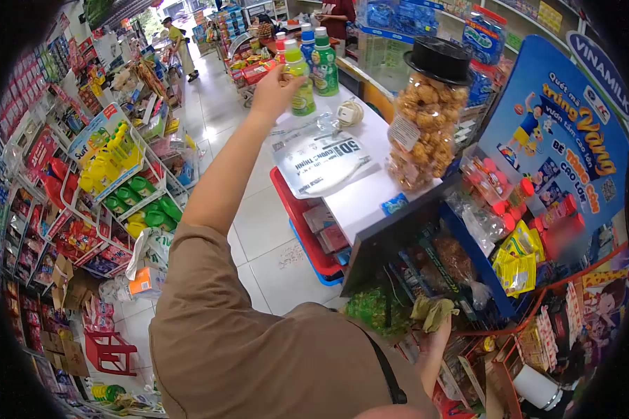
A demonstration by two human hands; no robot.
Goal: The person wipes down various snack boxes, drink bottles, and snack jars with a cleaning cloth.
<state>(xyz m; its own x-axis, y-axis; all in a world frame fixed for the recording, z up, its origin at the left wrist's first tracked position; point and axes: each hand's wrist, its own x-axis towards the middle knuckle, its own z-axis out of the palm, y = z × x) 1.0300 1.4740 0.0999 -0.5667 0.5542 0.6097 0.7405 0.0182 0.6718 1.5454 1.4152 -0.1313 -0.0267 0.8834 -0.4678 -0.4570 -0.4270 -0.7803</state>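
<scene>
My left hand is closed round a light green bottle with a yellow-green cap, at the far end of the white counter. Right behind it stand a darker green bottle, a blue-capped one and a red-capped one. A white printed plastic bag lies flat on the counter, with a roll of string beside it. Low at the right, my right hand holds a crumpled olive-green cloth, near the shelf below the counter.
A tall jar of brown snacks with a black lid stands on the counter's right. Red and blue crates sit below its left edge. Product shelves line the left. Two people stand farther back.
</scene>
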